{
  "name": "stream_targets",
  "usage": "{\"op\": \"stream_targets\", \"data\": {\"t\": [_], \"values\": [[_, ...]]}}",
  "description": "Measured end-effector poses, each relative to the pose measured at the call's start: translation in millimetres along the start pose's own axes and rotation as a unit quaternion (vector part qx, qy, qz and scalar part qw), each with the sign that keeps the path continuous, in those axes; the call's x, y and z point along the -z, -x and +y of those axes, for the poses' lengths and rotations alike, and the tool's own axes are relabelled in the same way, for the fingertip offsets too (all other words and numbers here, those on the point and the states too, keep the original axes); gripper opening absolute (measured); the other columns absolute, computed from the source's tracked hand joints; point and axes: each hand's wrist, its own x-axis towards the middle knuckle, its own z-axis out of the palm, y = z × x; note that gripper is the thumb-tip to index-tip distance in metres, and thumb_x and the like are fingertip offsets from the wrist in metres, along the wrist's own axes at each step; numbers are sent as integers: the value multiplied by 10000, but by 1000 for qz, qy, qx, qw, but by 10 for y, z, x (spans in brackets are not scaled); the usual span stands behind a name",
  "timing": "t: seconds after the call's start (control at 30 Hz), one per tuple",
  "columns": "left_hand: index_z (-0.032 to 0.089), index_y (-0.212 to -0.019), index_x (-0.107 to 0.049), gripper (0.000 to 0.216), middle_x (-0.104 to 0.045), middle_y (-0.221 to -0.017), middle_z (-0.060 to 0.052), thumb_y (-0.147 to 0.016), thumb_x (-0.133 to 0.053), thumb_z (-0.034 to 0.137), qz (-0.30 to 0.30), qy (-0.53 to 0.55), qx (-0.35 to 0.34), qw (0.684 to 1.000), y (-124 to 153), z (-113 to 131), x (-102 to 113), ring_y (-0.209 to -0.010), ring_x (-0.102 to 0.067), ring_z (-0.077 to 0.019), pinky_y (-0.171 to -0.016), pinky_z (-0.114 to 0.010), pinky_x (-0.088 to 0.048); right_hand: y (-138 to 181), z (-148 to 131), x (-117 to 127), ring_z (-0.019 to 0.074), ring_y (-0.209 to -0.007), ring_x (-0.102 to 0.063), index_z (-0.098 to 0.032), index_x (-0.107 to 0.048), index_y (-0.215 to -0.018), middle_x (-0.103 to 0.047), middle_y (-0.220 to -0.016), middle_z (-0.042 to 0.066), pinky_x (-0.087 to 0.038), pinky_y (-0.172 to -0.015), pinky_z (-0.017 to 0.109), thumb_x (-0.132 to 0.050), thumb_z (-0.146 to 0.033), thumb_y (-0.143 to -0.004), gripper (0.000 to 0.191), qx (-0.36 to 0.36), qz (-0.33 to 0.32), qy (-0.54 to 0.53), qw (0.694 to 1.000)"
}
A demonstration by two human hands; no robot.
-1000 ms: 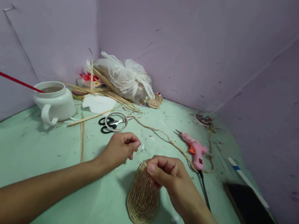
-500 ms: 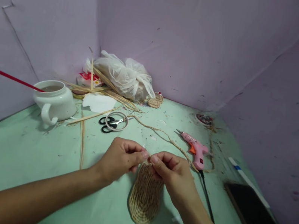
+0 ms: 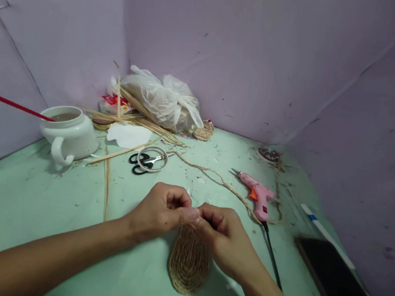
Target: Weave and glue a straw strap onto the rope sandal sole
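A woven sole (image 3: 190, 262) of braided straw, shaped like a slipper insole, lies in front of me on the pale green table, its rounded end toward me. Its far end is covered by my fingers. My left hand (image 3: 162, 212) pinches thumb against finger at that far end. From the other side my right hand (image 3: 223, 234) pinches at the same spot, with the two thumb tips touching or nearly so. The exact bit of straw between the fingertips is hidden.
Scissors (image 3: 146, 162) lie under a ring (image 3: 165, 163) beyond my left hand. A pink glue gun (image 3: 259, 195) and braided cord (image 3: 222, 181) are to the right, near a dark flat slab (image 3: 333, 284). A white pot (image 3: 72, 135), straw strips (image 3: 141, 121) and plastic bag (image 3: 164, 97) stand behind.
My thumbs have come closer together and tilted down over the sole's far end, covering more of it. The whole view has shifted slightly.
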Motion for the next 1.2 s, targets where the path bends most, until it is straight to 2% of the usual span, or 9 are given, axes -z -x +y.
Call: {"op": "stream_targets", "data": {"t": [0.23, 0.3, 0.5, 0.6, 0.7, 0.77, 0.87, 1.03, 1.2], "values": [[126, -619, -526, 181, -489, -596, 2, -774, -484, 210, 94, -156, -169, 969, 22, -38, -78, -566, -439, -97, -544, -226, -346, -20, 10, 41, 100, -509, -308, -167, -498, -606, -365, -531, -35, -235, -466, 232, -447, -351, -771, 252, 20, -37, 22, 999], [128, -641, -527, 178, -495, -612, 1, -785, -484, 223, 79, -140, -159, 974, -2, -56, -71, -568, -441, -97, -541, -224, -347, -31, -2, 63, 95, -491, -286, -167, -488, -600, -342, -516, -42, -218, -454, 230, -446, -363, -765, 259, 13, -42, 4, 999], [133, -686, -524, 241, -470, -529, 34, -816, -486, 332, -48, 1, -42, 998, -47, -81, 32, -450, -376, -71, -433, -199, -293, -49, 3, 81, 87, -475, -262, -157, -514, -621, -326, -503, -53, -201, -448, 225, -445, -370, -771, 269, 11, -53, -15, 998], [124, -670, -541, 210, -504, -565, 5, -822, -477, 254, -16, -78, -140, 987, -31, -83, 42, -520, -432, -89, -501, -213, -344, -51, 24, 73, 83, -452, -252, -164, -506, -615, -311, -482, -63, -188, -432, 224, -450, -376, -771, 269, 3, -63, -29, 998], [114, -681, -560, 174, -547, -648, -35, -816, -478, 186, 9, -163, -267, 950, -18, -98, 32, -638, -498, -117, -616, -238, -392, -59, 41, 64, 81, -442, -256, -165, -501, -610, -312, -478, -65, -192, -426, 223, -433, -376, -786, 283, -3, -70, -35, 997], [122, -684, -543, 165, -540, -658, -33, -820, -472, 182, 11, -188, -292, 938, -14, -113, 29, -641, -496, -116, -619, -237, -389, -64, 46, 56, 81, -452, -270, -163, -494, -597, -322, -485, -61, -208, -435, 220, -423, -358, -801, 292, 2, -61, -15, 998], [148, -645, -473, 209, -496, -615, -3, -839, -421, 206, 7, -217, -252, 943, -15, -129, 29, -576, -444, -102, -566, -232, -356, -57, 43, 38, 88, -473, -306, -164, -496, -589, -351, -498, -50, -239, -447, 217, -412, -330, -830, 304, 29, -26, 23, 999], [186, -570, -316, 328, -320, -521, 51, -878, -343, 296, 88, -224, -137, 961, -34, -122, -2, -506, -321, -90, -492, -232, -269, -13, 31, 5, 121, -609, -478, -175, -588, -768, -565, -672, -4, -364, -570, 232, -500, -250, -810, 122, 115, 57, 69, 989], [189, -506, -251, 378, -244, -472, 57, -850, -362, 300, 105, -229, -188, 949, -52, -128, -34, -456, -257, -75, -459, -241, -216, 1, 78, -44, 124, -580, -475, -173, -598, -703, -570, -622, -4, -342, -549, 237, -501, -214, -799, 142, 147, 95, 138, 975]]}}
